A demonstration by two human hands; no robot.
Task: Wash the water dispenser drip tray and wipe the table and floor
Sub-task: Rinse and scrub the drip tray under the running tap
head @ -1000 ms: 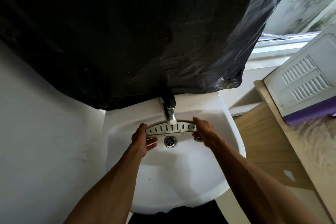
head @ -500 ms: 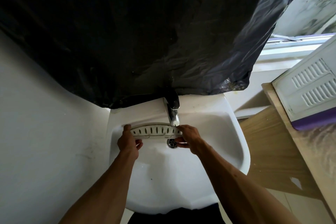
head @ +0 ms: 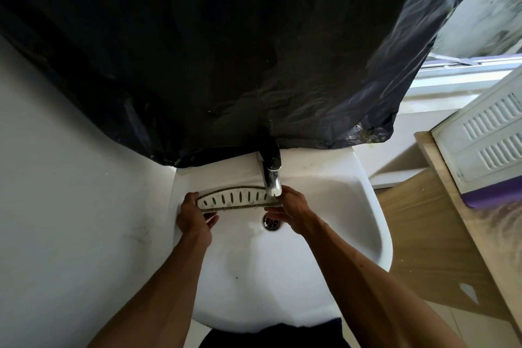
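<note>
The drip tray (head: 234, 198) is a curved white plastic grille with a row of dark slots. I hold it over the white sink (head: 364, 206), its right end under the chrome tap (head: 271, 175). My left hand (head: 195, 216) grips its left end and my right hand (head: 293, 210) grips its right end beside the spout. The drain (head: 270, 222) lies just below the tray. No stream of water can be made out at the spout.
A black plastic sheet (head: 226, 51) hangs over the wall above the sink and covers the tap's base. A wooden table (head: 452, 206) stands to the right with a white vented appliance (head: 488, 138) on it. A white wall (head: 70, 178) is on the left.
Both hands have carried the tray to the left across the basin, so its right end, not its middle, now sits under the tap. The camera has shifted slightly.
</note>
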